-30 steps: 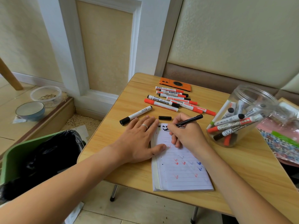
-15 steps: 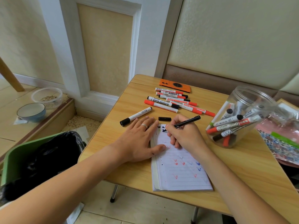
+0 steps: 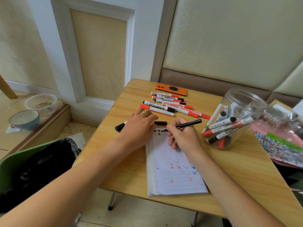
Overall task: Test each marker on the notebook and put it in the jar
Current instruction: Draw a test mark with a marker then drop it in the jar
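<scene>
Head view, frame centre: right hand (image 3: 183, 136) pinches the slim black marker (image 3: 188, 124), tip on the notebook (image 3: 173, 169) top edge, left hand (image 3: 139, 126) flat, fingers extended near its loose cap (image 3: 160, 123); light, stiff and smooth, best held mid-barrel.

White marker (image 3: 121, 127) (mostly under hand (image 3: 139, 126))

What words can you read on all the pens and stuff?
"WHITEBOARD MARKER" on a white marker in the row on the table.
"WHITEBOARD" on a red-capped marker in the jar.
"MARKER", partly seen, on another jar marker.
Other labels and the black scribbles on the notebook: too blurred.
</scene>
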The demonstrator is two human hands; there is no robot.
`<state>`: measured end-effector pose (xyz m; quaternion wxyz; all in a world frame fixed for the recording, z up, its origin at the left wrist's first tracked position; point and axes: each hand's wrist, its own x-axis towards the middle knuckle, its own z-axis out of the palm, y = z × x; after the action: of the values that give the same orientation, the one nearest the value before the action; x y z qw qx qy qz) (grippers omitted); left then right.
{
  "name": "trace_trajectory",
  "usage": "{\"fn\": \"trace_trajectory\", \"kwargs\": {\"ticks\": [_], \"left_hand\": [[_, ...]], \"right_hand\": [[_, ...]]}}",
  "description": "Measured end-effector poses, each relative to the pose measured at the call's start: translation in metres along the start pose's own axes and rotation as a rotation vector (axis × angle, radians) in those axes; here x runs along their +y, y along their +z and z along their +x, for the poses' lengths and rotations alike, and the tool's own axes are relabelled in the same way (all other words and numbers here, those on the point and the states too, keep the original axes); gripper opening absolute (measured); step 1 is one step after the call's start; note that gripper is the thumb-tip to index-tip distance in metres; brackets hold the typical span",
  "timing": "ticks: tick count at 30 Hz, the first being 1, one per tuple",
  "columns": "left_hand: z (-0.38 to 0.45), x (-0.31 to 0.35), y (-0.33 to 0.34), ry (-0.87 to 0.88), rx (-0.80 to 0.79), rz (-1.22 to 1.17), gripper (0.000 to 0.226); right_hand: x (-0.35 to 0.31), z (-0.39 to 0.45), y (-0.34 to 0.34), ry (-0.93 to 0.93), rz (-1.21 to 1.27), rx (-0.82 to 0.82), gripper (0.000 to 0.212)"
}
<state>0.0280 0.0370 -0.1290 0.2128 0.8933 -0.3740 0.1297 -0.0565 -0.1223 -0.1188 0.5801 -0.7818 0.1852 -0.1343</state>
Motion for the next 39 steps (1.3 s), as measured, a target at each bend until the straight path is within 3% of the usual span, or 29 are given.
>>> {"fn": "trace_trajectory", "kwargs": {"ticks": [18,34,39], "left_hand": [[0.001,0.008,0.004,-0.024,0.164,-0.075,0.01],[-0.013,0.008,-0.001,-0.07,0.19,-0.243,0.014],[-0.014,0.013,-0.004,-0.024,0.17,-0.301,0.012]], "right_hand": [[0.005,-0.004,-0.002,-0.078,0.055,0.012,0.014],[0.001,-0.008,-0.007,-0.103,0.247,-0.049,0.012],[-0.002,-0.011,-0.007,-0.149,0.196,-0.126,0.014]]}}
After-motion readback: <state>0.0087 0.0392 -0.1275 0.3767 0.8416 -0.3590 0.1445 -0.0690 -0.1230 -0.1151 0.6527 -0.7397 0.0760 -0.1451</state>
